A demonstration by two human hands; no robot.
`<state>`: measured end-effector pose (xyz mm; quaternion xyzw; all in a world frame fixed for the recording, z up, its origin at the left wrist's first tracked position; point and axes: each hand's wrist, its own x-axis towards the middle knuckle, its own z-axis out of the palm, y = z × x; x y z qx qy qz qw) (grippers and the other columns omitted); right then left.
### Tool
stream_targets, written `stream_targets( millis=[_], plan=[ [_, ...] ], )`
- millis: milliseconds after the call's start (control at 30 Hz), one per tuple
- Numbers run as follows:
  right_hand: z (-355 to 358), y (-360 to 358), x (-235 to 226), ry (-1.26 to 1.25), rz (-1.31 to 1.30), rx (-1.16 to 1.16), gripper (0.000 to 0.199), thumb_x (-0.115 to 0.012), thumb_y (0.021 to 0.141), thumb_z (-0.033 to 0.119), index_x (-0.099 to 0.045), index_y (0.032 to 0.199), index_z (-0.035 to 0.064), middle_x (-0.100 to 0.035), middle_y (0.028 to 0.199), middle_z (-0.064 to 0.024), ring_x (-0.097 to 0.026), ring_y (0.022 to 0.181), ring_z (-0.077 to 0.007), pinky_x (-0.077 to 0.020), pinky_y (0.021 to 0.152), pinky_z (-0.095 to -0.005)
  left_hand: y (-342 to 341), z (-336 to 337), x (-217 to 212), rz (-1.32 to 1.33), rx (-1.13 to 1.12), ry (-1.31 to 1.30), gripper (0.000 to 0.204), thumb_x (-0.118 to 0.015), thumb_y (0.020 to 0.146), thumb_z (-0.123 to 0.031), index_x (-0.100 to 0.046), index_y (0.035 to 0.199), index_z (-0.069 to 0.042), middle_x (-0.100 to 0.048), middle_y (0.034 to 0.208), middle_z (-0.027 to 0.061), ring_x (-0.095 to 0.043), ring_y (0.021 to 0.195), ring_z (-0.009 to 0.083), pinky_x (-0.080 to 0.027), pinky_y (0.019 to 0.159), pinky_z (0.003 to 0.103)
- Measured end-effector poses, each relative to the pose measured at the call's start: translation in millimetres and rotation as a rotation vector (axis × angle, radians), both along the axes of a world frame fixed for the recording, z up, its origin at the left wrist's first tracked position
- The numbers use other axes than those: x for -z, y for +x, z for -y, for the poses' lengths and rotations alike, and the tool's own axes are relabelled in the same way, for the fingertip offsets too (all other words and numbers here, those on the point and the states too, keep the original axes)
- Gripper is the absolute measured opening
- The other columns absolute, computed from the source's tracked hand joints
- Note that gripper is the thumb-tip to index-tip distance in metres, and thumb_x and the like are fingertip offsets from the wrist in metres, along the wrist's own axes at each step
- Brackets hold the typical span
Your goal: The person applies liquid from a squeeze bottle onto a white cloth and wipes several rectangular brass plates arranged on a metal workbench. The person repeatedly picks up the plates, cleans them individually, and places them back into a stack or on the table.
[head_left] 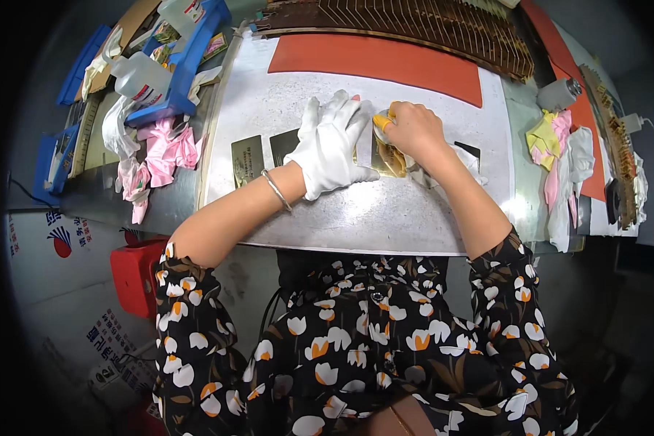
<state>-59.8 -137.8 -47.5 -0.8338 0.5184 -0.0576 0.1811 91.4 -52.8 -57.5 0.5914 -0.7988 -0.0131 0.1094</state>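
Note:
My left hand (334, 145), in a white glove with one bare fingertip, lies flat with fingers stretched over the small metal plates. My right hand (414, 132) is bare apart from yellow finger covers. Its fingers are curled and pressed down at the top of a shiny gold plate (391, 161); what they pinch is hidden. Left of the glove lie another gold plate (248, 161) with dark print and a dark plate (282, 145). A crumpled white cloth (466, 164) rests under my right wrist, partly over a dark piece.
An orange-red mat (378, 64) spans the back of the white work surface (341, 221). Behind it stands a slotted rack (429, 25). At left, a blue bin (189, 73), white bottles (139, 78) and pink cloths (168, 151); at right, a grey bottle (558, 94) and more cloths (548, 138).

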Motion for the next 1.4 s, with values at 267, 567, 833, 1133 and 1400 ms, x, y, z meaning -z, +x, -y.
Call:
stream_targets(
  millis=[267,567,833,1133,1400],
  plan=[
    [-7,5,3,-0.024,-0.036,0.005,0.020,-0.054,0.072,0.015,-0.063,0.076,-0.0019,-0.063,0.076,-0.0222,-0.062,0.074,-0.0365,-0.0490,0.068,-0.0430,-1,5,-3,0.033,-0.021,0.032,0.093,-0.070,0.057,-0.055,-0.039,0.131,-0.006,-0.028,0.139,0.0161,-0.019,0.132,0.0351,-0.014,0.101,0.062],
    [-32,-1,5,-0.046,-0.039,0.002,0.019,-0.055,0.072,0.015,-0.062,0.076,-0.0026,-0.062,0.073,-0.0233,-0.062,0.072,-0.0378,-0.0490,0.067,-0.0445,-1,7,0,0.037,0.033,0.035,0.092,-0.065,0.062,-0.057,-0.034,0.134,-0.009,-0.027,0.140,0.0123,-0.018,0.132,0.0343,-0.013,0.101,0.062],
    [-65,-13,6,-0.058,-0.005,-0.025,0.025,-0.057,0.078,0.023,-0.060,0.073,-0.0008,-0.060,0.065,-0.0232,-0.061,0.065,-0.0381,-0.0477,0.063,-0.0476,2,10,-11,0.149,0.130,0.087,0.092,-0.058,0.063,-0.065,-0.039,0.129,-0.003,-0.025,0.142,0.0147,-0.015,0.134,0.0334,-0.008,0.103,0.060],
    [-97,-33,-13,0.111,-0.083,-0.190,0.028,-0.057,0.079,0.028,-0.060,0.076,0.0006,-0.059,0.064,-0.0213,-0.060,0.065,-0.0381,-0.0460,0.062,-0.0455,38,-4,-22,-0.012,0.011,0.122,0.102,-0.074,0.048,-0.055,-0.039,0.128,-0.003,-0.029,0.138,0.0213,-0.020,0.132,0.0348,-0.014,0.102,0.058],
    [-31,50,-18,-0.005,0.015,-0.178,0.027,-0.056,0.079,0.024,-0.063,0.079,-0.0012,-0.063,0.073,-0.0212,-0.062,0.071,-0.0366,-0.0481,0.065,-0.0441,61,-40,-5,-0.001,-0.086,-0.017,0.093,-0.072,0.056,-0.053,-0.040,0.128,-0.003,-0.035,0.134,0.0180,-0.027,0.129,0.0363,-0.015,0.100,0.062]
  ],
)
